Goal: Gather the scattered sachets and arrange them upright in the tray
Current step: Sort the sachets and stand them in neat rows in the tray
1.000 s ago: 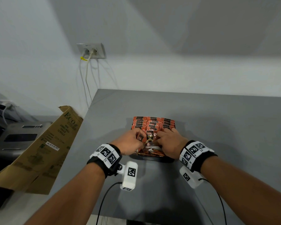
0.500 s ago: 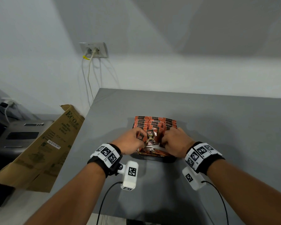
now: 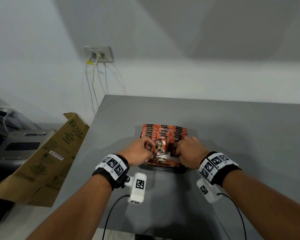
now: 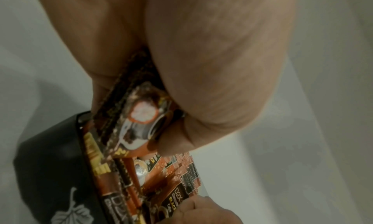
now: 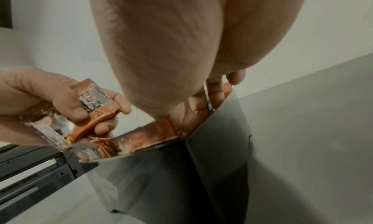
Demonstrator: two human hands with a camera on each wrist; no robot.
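Observation:
A black tray (image 3: 163,169) on the grey table holds rows of orange-and-black sachets (image 3: 164,131) standing upright. My left hand (image 3: 140,150) grips a small bunch of sachets (image 3: 149,147) over the tray's front left; the right wrist view shows my left hand's fingers (image 5: 66,103) curled round those sachets (image 5: 96,103). My right hand (image 3: 189,151) is curled at the tray's front right, its fingers (image 5: 201,103) pinching upright sachets (image 3: 176,144) there. One sachet (image 3: 160,146) stands between the hands. Loose sachets (image 3: 163,161) lie flat in the tray's front part.
A brown cardboard box (image 3: 42,161) leans against the table's left edge, with a grey printer (image 3: 22,146) behind it. Cables hang from a wall socket (image 3: 99,54) past the far left corner. Bare grey tabletop (image 3: 241,135) surrounds the tray.
The hands have drawn slightly apart, the right one shifting right. The sachet standing between them now shows its whole face. The left hand has raised its sachets a little.

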